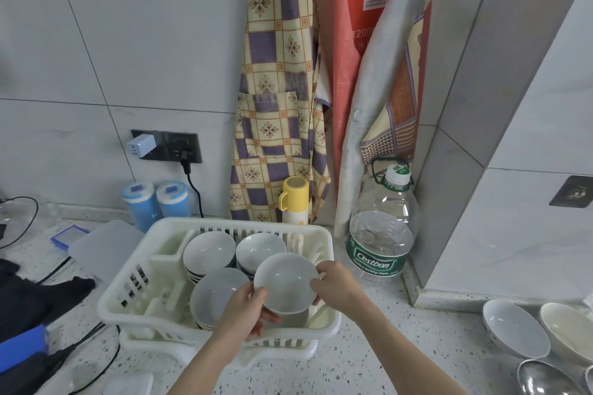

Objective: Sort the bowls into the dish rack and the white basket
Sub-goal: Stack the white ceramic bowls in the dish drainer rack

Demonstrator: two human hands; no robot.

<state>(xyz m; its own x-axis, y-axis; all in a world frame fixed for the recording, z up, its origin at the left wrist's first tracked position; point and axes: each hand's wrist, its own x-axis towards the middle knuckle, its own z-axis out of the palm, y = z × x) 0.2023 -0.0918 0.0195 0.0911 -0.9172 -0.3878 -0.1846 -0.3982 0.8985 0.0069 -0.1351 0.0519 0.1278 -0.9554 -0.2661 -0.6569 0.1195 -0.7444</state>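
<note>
**Both hands on one bowl above the rack**

Here the left hand (248,308) and the right hand (333,285) share a grip on a single white bowl (285,282), each clamped on its rim from opposite sides. The left thumb lies over the near-left edge with the fingers curled underneath; the right fingers wrap the far-right edge. The bowl is held tilted, its hollow turned toward the camera, just above the right part of the white dish rack (128,285).

Inside the rack stand three more groups of bowls on edge: a stack at the back left (208,252), another at the back right (260,245), and a grey-looking stack at the front (215,295), partly hidden by the left hand and the held bowl.

The rack sits on a speckled tabletop (369,359). To its right stands a large clear water bottle (380,228) with a green label, near the wall corner. Behind the rack are a yellow-lidded flask (295,199) and two blue containers (157,204). At the far right edge lie more bowls (513,327), well apart from the rack, with a metal one (542,378) below them.
</note>
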